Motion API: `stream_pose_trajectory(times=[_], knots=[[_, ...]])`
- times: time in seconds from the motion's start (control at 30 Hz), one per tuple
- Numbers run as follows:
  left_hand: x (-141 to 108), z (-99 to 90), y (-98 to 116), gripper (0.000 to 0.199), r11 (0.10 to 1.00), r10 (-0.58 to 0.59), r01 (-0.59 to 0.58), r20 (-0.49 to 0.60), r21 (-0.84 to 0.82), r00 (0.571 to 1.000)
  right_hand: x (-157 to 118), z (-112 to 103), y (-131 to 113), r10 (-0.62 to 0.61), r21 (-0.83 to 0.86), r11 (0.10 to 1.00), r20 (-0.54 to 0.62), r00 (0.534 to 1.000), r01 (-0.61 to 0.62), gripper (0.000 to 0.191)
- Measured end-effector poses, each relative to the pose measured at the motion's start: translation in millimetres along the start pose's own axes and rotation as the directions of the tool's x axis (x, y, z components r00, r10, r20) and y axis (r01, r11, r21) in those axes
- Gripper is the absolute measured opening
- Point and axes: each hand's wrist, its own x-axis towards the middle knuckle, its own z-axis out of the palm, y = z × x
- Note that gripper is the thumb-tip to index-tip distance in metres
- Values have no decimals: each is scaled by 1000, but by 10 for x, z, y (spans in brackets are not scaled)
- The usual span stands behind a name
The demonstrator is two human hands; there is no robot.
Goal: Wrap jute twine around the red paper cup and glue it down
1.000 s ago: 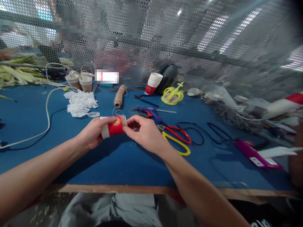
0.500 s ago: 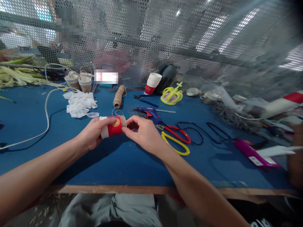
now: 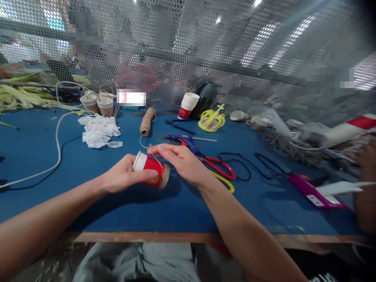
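My left hand (image 3: pixel 122 174) is wrapped round a red and white paper cup (image 3: pixel 149 166), which lies tilted on its side above the table. Brown twine is wound about the cup's base end, at the right. From there a loose strand of twine (image 3: pixel 160 161) runs up over the red wall to my right hand (image 3: pixel 174 158), whose thumb and fingers are closed on it. Beyond the hands, the spool of twine (image 3: pixel 146 122) lies on the table, its strand leading toward my right fingers. Close by my right hand is a blue glue gun (image 3: pixel 188 141).
Red and yellow handled scissors (image 3: pixel 220 166) lie right of my right hand, near a black cord and a purple device (image 3: pixel 314 192). Stacked paper cups (image 3: pixel 188 105), a yellow crown-shaped piece (image 3: pixel 212 120), crumpled white lace (image 3: pixel 100 131) and two twine-wrapped cups (image 3: pixel 105 105) stand further back.
The cup has tipped, its twine-wound end now lower and nearer me. My right hand has left the wound end and lifted away, drawing out a strand of twine.
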Motion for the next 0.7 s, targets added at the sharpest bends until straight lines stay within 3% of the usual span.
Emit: stream_pose_trajectory(times=[0.2,0.4,0.53,0.63,0.7], knots=[[-4,36,5,31,999,-37,35,69,24,997,-16,74,32,-56,155,987,74,996,45,14],[-16,116,-17,35,996,-75,73,33,54,997,5,100,38,-82,112,991,87,993,73,7],[-9,135,-47,32,990,-132,129,45,65,990,0,154,20,-34,75,997,102,994,27,7],[13,108,-68,33,987,-156,155,10,46,988,9,128,5,25,22,999,46,999,-26,12],[37,74,-80,33,987,-157,158,-50,9,986,41,15,1,20,-24,999,-83,996,-22,14]])
